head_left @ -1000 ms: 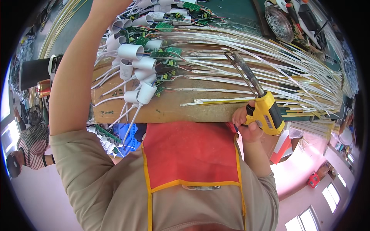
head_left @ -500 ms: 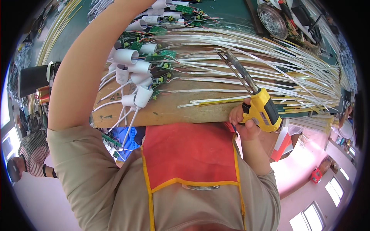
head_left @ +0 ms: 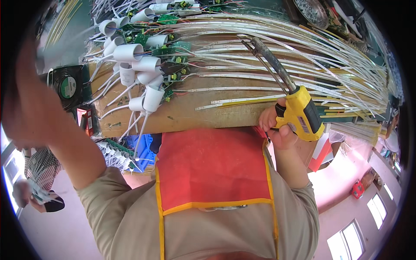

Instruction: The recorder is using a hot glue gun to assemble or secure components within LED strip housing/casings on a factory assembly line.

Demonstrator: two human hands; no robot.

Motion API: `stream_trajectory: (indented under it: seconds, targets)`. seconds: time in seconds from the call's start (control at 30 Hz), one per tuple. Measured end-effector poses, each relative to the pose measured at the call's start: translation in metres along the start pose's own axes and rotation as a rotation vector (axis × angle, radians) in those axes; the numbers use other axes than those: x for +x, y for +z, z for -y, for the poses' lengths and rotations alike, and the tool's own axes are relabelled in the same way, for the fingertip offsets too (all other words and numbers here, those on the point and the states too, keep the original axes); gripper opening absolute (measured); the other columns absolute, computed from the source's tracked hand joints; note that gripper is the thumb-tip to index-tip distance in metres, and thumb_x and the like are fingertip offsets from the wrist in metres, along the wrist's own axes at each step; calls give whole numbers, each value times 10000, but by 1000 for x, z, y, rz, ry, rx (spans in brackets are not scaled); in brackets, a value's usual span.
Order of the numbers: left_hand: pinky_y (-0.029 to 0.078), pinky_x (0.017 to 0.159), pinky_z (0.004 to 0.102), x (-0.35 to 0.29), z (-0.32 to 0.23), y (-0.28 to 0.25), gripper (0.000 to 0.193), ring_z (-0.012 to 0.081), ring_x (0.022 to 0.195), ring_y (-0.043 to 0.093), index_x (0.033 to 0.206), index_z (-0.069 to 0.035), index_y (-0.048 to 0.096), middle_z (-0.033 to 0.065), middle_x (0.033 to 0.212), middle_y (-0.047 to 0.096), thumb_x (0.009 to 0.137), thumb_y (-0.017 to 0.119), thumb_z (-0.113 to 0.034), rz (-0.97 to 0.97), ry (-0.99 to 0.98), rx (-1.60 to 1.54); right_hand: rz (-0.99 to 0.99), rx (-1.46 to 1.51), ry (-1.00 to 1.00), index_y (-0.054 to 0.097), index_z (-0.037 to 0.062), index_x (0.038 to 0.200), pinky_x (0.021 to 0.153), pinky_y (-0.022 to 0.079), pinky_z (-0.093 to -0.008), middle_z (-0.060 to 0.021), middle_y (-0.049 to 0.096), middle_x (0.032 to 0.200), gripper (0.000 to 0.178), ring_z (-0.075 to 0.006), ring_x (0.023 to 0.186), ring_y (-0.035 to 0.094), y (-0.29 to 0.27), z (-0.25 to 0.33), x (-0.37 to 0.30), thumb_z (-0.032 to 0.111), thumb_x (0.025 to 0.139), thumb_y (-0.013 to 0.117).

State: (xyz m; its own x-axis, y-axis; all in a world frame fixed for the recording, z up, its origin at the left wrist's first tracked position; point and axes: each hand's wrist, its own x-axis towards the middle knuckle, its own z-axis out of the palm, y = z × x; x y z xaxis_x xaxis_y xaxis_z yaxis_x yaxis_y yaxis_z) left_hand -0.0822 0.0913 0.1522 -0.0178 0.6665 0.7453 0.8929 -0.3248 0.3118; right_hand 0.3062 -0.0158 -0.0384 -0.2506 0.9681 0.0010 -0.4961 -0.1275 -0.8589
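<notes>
My right hand point(head_left: 277, 125) is closed round the grip of a yellow and black soldering gun point(head_left: 302, 115). Its long metal barrel points up and left over the white LED strips point(head_left: 260, 77). At the far left, my left hand point(head_left: 28, 106) is raised and smeared by motion, so its fingers cannot be read. A blurred pale streak point(head_left: 71, 38) lies near it; whether the hand holds it is unclear. White plastic lamp caps point(head_left: 128, 53) with white cables sit on the bench, wired to green circuit boards point(head_left: 181, 47) and on to the strips.
A brown board point(head_left: 182, 115) lies along the bench's near edge. A black fan point(head_left: 68, 86) stands at its left. At the back right is a metal dish point(head_left: 312, 13) of grey bits. Below left are a blue crate point(head_left: 141, 145) and another person point(head_left: 41, 173).
My left arm has swung from over the lamp caps out to the far left, uncovering the fan. My right hand keeps the soldering gun; the view has shifted slightly.
</notes>
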Motion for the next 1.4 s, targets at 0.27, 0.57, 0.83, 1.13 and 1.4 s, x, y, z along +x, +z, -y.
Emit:
stream_trajectory:
  seconds: [0.27,0.57,0.83,1.13,1.4]
  targets:
    - [461,697,375,-160,-68,17,381,260,831,618,1114,-28,712,108,1066,678,743,682,-113,742,270,-233,32,-6,34,416,29,1487,629,466,-322,-10,514,812,812,-158,715,524,0,4,-1,446,895,783]
    - [527,734,402,-189,-57,43,274,302,857,670,1031,-51,707,104,1000,685,762,686,-4,627,116,-191,42,-95,52,456,57,1478,617,452,-335,-5,518,790,776,-161,657,517,-2,4,-4,476,900,761]
    - [527,710,386,-187,-55,44,251,282,837,668,990,-64,709,85,973,685,744,696,-18,659,135,-169,116,-197,73,554,37,1252,619,453,-310,-37,550,840,576,-161,708,533,9,14,-22,429,899,785]
    - [516,684,384,-182,-66,60,273,264,833,664,982,-61,704,76,955,676,709,715,-40,616,168,-242,130,-349,188,592,62,822,553,429,-316,-44,577,722,365,-180,613,548,0,18,-44,375,892,766]
    - [508,681,376,-178,-69,69,262,253,827,652,970,-80,706,52,944,665,710,720,-49,629,194,-216,179,-571,195,607,73,778,526,427,-363,-70,578,668,335,-264,574,574,-17,21,-67,358,883,750]
